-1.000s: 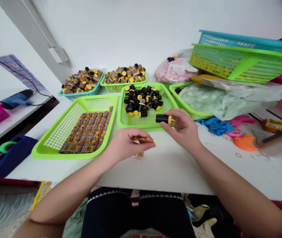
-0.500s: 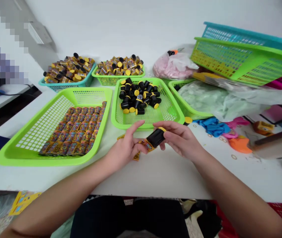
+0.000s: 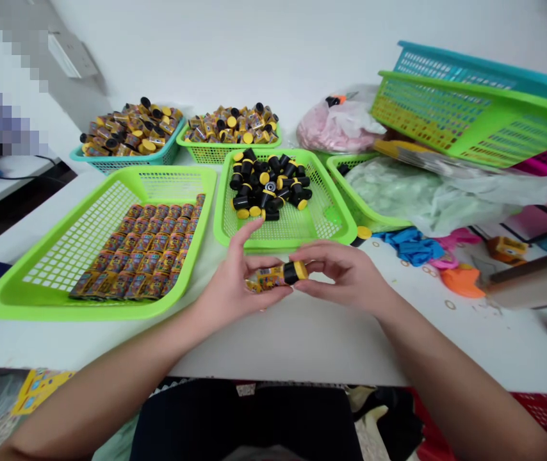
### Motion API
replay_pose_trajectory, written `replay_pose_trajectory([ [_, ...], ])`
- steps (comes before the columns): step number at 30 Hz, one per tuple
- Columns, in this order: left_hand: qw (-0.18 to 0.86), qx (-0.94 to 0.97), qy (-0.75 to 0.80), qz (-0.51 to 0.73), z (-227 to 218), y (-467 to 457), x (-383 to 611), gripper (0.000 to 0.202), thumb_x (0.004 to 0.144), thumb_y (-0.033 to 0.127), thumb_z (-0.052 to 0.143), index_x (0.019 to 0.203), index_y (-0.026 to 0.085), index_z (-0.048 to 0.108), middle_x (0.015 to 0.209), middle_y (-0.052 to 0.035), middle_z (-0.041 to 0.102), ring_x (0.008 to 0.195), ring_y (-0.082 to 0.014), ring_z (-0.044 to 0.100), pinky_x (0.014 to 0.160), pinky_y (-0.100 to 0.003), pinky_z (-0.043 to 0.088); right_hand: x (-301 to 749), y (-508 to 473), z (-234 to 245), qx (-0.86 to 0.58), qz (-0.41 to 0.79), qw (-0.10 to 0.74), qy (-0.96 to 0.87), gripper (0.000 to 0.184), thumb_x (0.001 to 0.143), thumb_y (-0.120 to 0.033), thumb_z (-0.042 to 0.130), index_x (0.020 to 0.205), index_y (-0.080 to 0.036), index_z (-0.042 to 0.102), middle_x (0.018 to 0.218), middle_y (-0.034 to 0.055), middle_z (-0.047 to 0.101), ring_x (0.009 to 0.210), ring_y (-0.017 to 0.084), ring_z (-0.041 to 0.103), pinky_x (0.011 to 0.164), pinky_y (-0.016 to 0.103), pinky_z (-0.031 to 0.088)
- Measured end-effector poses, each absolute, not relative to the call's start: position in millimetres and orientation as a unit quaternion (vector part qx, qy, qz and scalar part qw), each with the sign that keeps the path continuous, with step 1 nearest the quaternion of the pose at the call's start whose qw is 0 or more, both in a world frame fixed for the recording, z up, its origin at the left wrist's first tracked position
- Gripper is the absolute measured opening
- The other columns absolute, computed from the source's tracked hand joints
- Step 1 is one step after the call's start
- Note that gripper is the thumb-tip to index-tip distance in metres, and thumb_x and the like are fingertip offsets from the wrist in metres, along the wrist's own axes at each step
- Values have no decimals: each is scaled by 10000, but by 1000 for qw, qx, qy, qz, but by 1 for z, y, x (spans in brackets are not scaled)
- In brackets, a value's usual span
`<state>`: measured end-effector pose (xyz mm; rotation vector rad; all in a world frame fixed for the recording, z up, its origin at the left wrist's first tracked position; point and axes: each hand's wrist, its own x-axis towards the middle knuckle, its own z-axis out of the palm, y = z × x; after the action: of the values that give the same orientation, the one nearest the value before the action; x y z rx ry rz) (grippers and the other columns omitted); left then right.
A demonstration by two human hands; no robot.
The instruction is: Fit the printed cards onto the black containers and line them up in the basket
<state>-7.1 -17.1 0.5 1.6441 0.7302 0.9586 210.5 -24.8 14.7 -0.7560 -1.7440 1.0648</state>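
Between my hands, just in front of the middle basket, is a small black canister with a yellow cap [image 3: 295, 272], lying on its side with a printed yellow label sleeve [image 3: 271, 277] around its left part. My left hand [image 3: 237, 282] grips the sleeve end between thumb and fingers, its index finger raised. With thumb and fingertips my right hand [image 3: 338, 272] holds the capped end. Several loose black canisters [image 3: 266, 186] with yellow caps are heaped in the green basket [image 3: 350, 232] beyond my hands.
At left, a green basket [image 3: 4, 301] holds rows of labelled canisters [image 3: 146, 253]. Behind are a teal basket [image 3: 114, 165] and another green basket [image 3: 211, 153], both heaped with labelled canisters. Stacked baskets [image 3: 470, 115], plastic bags [image 3: 398, 186] and balloons [image 3: 412, 246] crowd the right.
The canister's black body, bare before, is now mostly covered by the printed sleeve, with the black end and yellow cap showing. My hands have turned it more level.
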Motion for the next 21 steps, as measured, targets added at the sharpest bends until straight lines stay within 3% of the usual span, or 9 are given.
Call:
replay_pose_trajectory([
  [3, 468, 714, 348, 388, -1, -18, -6, 954, 772, 299, 804, 1521, 300, 212, 1063, -77, 748, 920, -230, 747, 754, -312, 626, 206, -27, 12, -386, 432, 432, -691, 345, 719, -329, 837, 1032, -212, 749, 793, 15, 704, 661, 121, 650, 582, 252, 572],
  [5, 423, 740, 360, 380, -4, -19, -6, 861, 797, 295, 781, 1498, 296, 282, 1062, -68, 749, 913, -226, 750, 806, -334, 621, 204, -29, 11, -465, 425, 405, -663, 334, 697, -423, 839, 918, -187, 754, 630, -10, 668, 485, 99, 577, 419, 219, 475],
  [7, 398, 746, 368, 388, -5, -19, -6, 819, 799, 295, 780, 1479, 299, 324, 1070, -62, 749, 932, -235, 750, 828, -341, 618, 204, -31, 12, -515, 379, 393, -661, 333, 700, -487, 821, 805, -183, 736, 511, -29, 616, 382, 88, 507, 351, 219, 402],
  [9, 408, 720, 389, 406, -3, -19, -5, 874, 772, 313, 807, 1489, 305, 307, 1078, -65, 750, 984, -260, 741, 819, -344, 622, 206, -33, 13, -533, 270, 430, -677, 308, 769, -501, 764, 820, -199, 733, 536, -12, 642, 412, 109, 547, 396, 245, 451],
  [12, 460, 653, 408, 442, 3, -18, -2, 1004, 724, 330, 846, 1520, 299, 234, 1050, -72, 756, 1029, -274, 729, 828, -356, 624, 204, -36, 11, -462, 85, 492, -733, 289, 869, -440, 683, 1079, -244, 708, 880, 62, 750, 751, 196, 713, 672, 338, 600],
  [15, 521, 599, 385, 470, 7, -18, 1, 1035, 731, 303, 839, 1529, 290, 179, 991, -58, 766, 909, -227, 751, 778, -330, 625, 191, -38, 4, -351, -8, 454, -819, 570, 828, -374, 742, 1341, -226, 541, 1201, 126, 682, 1115, 264, 662, 941, 417, 579],
  [17, 566, 569, 361, 475, 7, -19, 3, 1043, 744, 275, 825, 1527, 300, 136, 956, -30, 774, 763, -172, 743, 693, -287, 616, 181, -38, -3, -325, -43, 438, -837, 653, 833, -293, 736, 1408, -195, 442, 1236, 146, 647, 1179, 258, 623, 982, 416, 560],
  [21, 631, 527, 302, 483, 5, -21, 5, 1143, 700, 222, 844, 1522, 275, 50, 817, 34, 776, 649, -127, 714, 671, -255, 600, 174, -38, -5, -316, -76, 451, -831, 588, 851, -123, 631, 1396, -206, 426, 1178, 122, 653, 1136, 230, 635, 941, 398, 569],
])
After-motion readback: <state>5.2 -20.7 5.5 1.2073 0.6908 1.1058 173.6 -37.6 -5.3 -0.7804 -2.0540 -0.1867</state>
